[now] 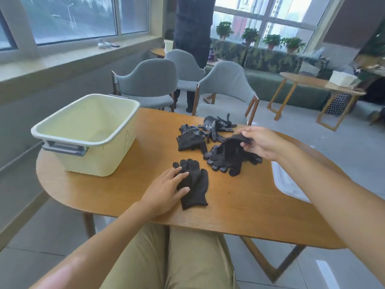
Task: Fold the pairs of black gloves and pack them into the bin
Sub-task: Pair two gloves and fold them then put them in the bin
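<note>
A black glove (194, 183) lies flat on the wooden table (129, 192) in front of me, fingers pointing away. My left hand (166, 191) rests on its left edge with fingers spread. My right hand (260, 142) pinches the cuff of another black glove (231, 152), lifting it from a small heap with white-dotted palms. More black gloves (208, 132) lie loose behind. The pale yellow bin (87, 132) stands at the table's left, open, with nothing visible inside.
A white plastic lid or tray (289, 184) lies at the table's right edge under my right forearm. Grey chairs (227, 90) stand behind the table. A person in dark clothes (193, 38) stands beyond them.
</note>
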### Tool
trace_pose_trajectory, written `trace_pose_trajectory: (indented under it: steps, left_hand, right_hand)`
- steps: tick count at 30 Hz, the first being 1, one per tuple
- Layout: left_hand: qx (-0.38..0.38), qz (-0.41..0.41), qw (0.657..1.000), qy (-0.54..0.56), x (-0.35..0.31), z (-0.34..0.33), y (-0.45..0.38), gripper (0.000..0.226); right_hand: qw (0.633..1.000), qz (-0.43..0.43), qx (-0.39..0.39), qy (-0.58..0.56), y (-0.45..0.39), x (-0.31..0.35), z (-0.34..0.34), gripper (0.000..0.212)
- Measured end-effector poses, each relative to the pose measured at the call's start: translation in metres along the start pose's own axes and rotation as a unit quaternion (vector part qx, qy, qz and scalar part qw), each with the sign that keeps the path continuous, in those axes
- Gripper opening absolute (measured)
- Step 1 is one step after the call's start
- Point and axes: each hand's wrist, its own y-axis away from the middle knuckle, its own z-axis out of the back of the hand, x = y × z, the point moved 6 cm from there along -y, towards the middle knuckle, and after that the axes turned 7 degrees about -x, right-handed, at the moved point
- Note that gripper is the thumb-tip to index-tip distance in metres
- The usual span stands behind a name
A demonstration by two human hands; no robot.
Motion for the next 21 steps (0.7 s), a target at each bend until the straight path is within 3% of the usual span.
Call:
trace_pose_trajectory:
  steps: [2, 5, 9, 11, 15, 21]
  left_hand:
    - [0.017, 0.007, 1.000, -0.024, 0.008, -0.005, -0.003, 0.068]
    - [0.012, -0.001, 0.999, -0.037, 0.014, -0.009, 0.001, 0.081]
    - [-0.011, 0.004, 1.000, -0.022, 0.015, -0.008, 0.004, 0.067]
    - [-0.028, 0.015, 0.999, 0.003, 0.013, -0.003, 0.005, 0.059]
    - [-0.085, 0.067, 0.992, 0.059, 0.020, 0.010, 0.008, 0.046]
    - [-0.138, 0.094, 0.986, 0.018, 0.026, 0.013, 0.010, 0.029]
  right_hand:
    - [0.997, -0.028, 0.052, -0.054, 0.004, 0.004, -0.008, 0.036]
    - [0.996, -0.009, 0.084, -0.006, 0.006, 0.010, -0.021, 0.051]
    - [0.984, 0.086, 0.030, 0.150, 0.007, 0.021, -0.039, 0.027]
    - [0.971, 0.116, -0.016, 0.207, 0.005, 0.028, -0.044, 0.027]
    - [0.963, 0.159, -0.061, 0.211, -0.005, 0.042, -0.057, 0.024]
    - [0.961, 0.200, -0.056, 0.182, -0.028, 0.056, -0.076, 0.008]
